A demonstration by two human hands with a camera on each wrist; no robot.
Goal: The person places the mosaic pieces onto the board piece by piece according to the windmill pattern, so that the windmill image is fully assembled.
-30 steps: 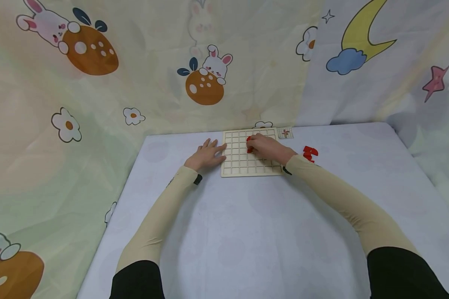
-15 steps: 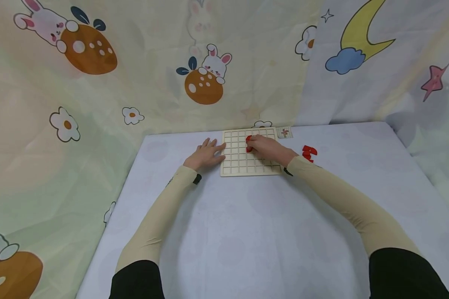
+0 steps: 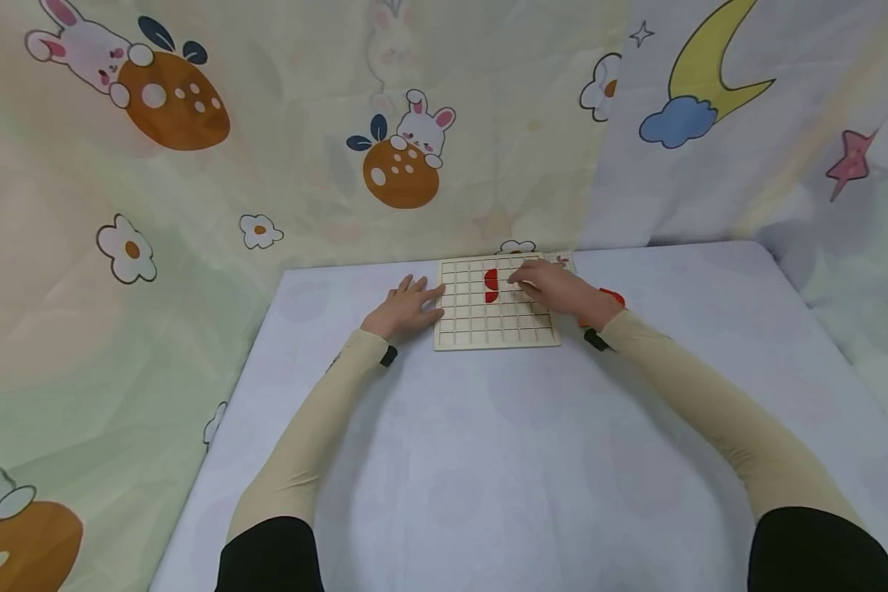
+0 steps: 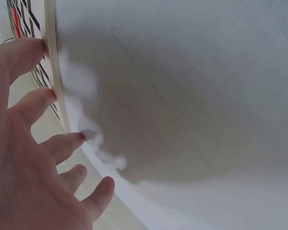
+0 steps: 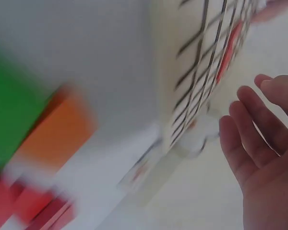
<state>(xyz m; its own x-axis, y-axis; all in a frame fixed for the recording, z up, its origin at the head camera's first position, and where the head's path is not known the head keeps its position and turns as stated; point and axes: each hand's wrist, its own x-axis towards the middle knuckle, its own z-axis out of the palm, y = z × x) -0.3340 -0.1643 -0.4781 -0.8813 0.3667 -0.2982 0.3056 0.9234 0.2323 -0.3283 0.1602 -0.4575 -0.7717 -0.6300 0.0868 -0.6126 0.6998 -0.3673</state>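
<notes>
A pale board [image 3: 474, 333] with a square grid lies near the table's back edge. Two red pieces with curved edges sit on it, the larger upper piece [image 3: 492, 279] just above the smaller lower piece [image 3: 492, 297]. My left hand [image 3: 398, 311] is at the board's left side, thumb and index finger touching its edge in the left wrist view, fingers spread. Over the right part of the board, my right hand [image 3: 562, 289] is to the right of the red pieces. In the right wrist view its fingers [image 5: 252, 134] are loosely bent with nothing between them.
A small patterned card [image 3: 566, 260] lies by the board's upper right corner, partly hidden by the right hand. More red pieces [image 3: 614, 298] lie right of the board, mostly behind the wrist. Blurred green [image 5: 12, 105] and orange [image 5: 62, 129] shapes show in the right wrist view.
My right hand has let go of the red piece and moved right, uncovering both red pieces on the board. Its wrist now covers most of the loose red pieces. The left hand stays put.
</notes>
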